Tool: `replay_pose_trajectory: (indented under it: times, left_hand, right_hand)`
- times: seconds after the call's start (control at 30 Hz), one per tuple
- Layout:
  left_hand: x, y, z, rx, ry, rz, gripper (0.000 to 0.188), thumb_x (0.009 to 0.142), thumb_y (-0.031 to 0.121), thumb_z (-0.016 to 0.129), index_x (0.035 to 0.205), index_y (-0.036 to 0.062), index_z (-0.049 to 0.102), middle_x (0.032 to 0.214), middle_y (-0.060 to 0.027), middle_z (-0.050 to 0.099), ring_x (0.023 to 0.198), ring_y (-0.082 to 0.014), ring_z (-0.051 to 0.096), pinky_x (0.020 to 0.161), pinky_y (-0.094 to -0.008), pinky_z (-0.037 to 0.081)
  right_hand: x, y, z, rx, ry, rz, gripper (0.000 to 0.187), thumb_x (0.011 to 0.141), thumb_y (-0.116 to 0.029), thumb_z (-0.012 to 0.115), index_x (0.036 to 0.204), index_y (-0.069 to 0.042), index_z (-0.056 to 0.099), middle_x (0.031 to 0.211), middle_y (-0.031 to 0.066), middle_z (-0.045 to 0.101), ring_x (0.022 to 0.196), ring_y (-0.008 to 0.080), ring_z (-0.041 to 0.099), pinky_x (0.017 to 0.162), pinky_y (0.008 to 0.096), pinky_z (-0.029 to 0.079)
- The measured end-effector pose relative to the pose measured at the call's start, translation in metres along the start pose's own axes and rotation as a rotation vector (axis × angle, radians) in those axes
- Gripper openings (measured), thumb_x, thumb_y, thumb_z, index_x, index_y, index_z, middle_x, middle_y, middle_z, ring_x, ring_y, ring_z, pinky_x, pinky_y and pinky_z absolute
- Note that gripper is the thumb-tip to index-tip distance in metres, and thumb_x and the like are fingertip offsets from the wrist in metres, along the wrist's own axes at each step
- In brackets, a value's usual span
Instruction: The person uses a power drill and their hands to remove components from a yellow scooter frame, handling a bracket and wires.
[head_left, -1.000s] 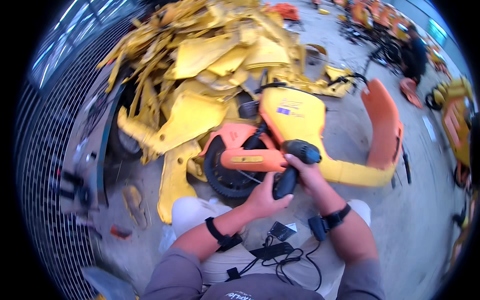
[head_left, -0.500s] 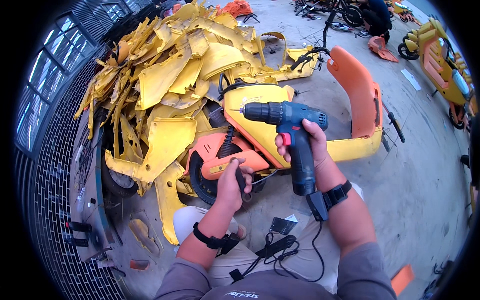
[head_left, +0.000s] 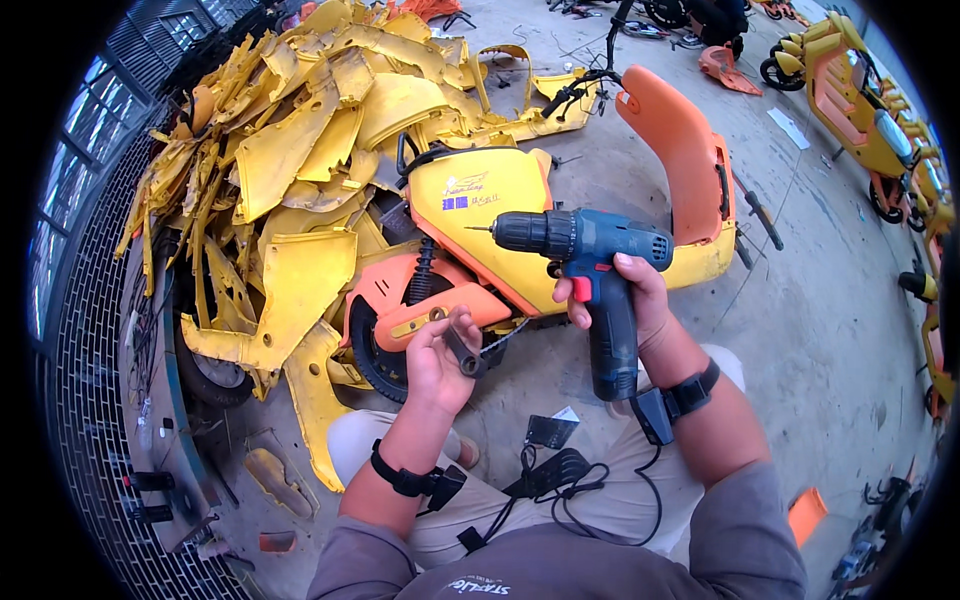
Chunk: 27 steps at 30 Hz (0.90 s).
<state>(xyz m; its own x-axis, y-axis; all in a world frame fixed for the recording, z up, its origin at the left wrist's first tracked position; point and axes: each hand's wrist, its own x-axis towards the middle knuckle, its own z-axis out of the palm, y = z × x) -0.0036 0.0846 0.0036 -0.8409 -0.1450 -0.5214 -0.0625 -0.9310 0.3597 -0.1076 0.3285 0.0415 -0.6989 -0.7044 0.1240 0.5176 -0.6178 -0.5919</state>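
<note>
My right hand (head_left: 625, 300) grips the handle of a blue cordless drill (head_left: 585, 270), held up with its bit pointing left. My left hand (head_left: 438, 355) holds a short dark socket or bit piece (head_left: 463, 355) between its fingers, close to the orange rear wheel cover (head_left: 430, 300). Behind both hands lies a yellow and orange scooter (head_left: 520, 215) on its side, its black rear wheel (head_left: 380, 350) just left of my left hand. Both wrists wear black straps with cables running down to my lap.
A big heap of yellow plastic body panels (head_left: 300, 150) fills the left and back. A metal grate fence (head_left: 70, 330) runs along the left. More yellow scooters (head_left: 860, 110) stand at the far right on the concrete floor. A small orange piece (head_left: 805, 515) lies lower right.
The drill came away from the scooter's lower body and was raised level in my right hand. My left hand left the drill and now holds a small dark piece.
</note>
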Motion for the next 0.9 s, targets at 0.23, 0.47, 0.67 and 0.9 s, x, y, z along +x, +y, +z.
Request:
replay_pose_trajectory:
  times: [0.23, 0.47, 0.67, 0.9]
  left_hand:
    - [-0.014, -0.022, -0.006, 0.124, -0.147, -0.228, 0.016, 0.087, 0.008, 0.055, 0.102, 0.0077, 0.054, 0.090, -0.0048, 0.053, 0.080, -0.0167, 0.052, 0.071, -0.0296, 0.044]
    - [0.003, -0.021, -0.026, 0.174, -0.056, -0.238, 0.021, 0.086, 0.004, 0.053, 0.107, 0.0030, 0.054, 0.094, -0.0084, 0.056, 0.082, -0.0184, 0.055, 0.076, -0.0340, 0.049]
    - [-0.007, -0.042, -0.022, 0.141, -0.017, -0.270, 0.021, 0.085, 0.003, 0.048, 0.106, 0.0019, 0.053, 0.100, -0.0116, 0.062, 0.093, -0.0252, 0.062, 0.090, -0.0469, 0.050]
    - [-0.018, -0.078, -0.026, 0.391, 0.115, -0.438, 0.032, 0.083, 0.008, 0.054, 0.115, 0.0048, 0.047, 0.100, -0.0119, 0.057, 0.090, -0.0263, 0.058, 0.085, -0.0439, 0.048]
  right_hand:
    - [-0.016, 0.030, 0.004, -0.001, 0.380, 0.057, 0.050, 0.088, -0.030, 0.057, 0.126, 0.002, 0.050, 0.110, 0.0193, 0.065, 0.074, 0.0209, 0.064, 0.068, 0.0324, 0.053]
    - [-0.006, 0.045, -0.012, 0.077, 0.839, 0.141, 0.031, 0.083, -0.016, 0.059, 0.108, 0.000, 0.053, 0.097, 0.0110, 0.066, 0.071, 0.0173, 0.061, 0.069, 0.0315, 0.053]
    - [-0.004, 0.062, -0.029, 0.013, 0.971, 0.233, 0.012, 0.078, -0.007, 0.060, 0.088, 0.000, 0.057, 0.079, 0.0105, 0.062, 0.071, 0.0191, 0.061, 0.069, 0.0329, 0.051]
    - [-0.003, 0.058, -0.018, -0.098, 0.948, 0.305, 0.015, 0.077, -0.006, 0.061, 0.089, 0.003, 0.057, 0.079, 0.0120, 0.063, 0.070, 0.0197, 0.061, 0.069, 0.0329, 0.052]
